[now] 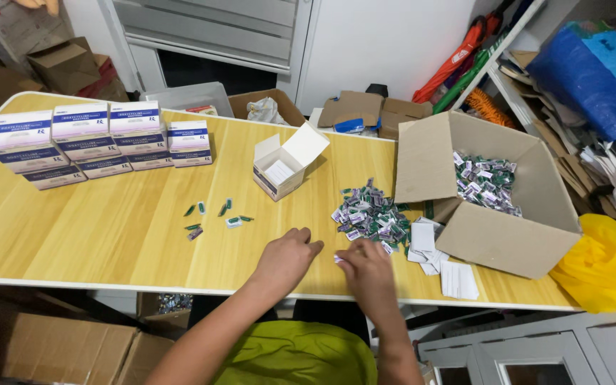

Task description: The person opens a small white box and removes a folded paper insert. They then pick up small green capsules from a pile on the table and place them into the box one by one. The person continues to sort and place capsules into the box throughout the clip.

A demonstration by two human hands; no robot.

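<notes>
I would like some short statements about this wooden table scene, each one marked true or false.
1. The small white carton near the middle of the light wooden table stands with its lid open. True.
2. The big brown cardboard box is empty. False: it holds a heap of small green and purple packets.
3. The stacked white and purple boxes are at the table's far left end. True.
4. Both hands rest inside the big cardboard box. False: the left hand and the right hand are over the table's near edge, beside the loose pile of small packets.
5. White folded paper slips lie in front of the big box. True.
</notes>
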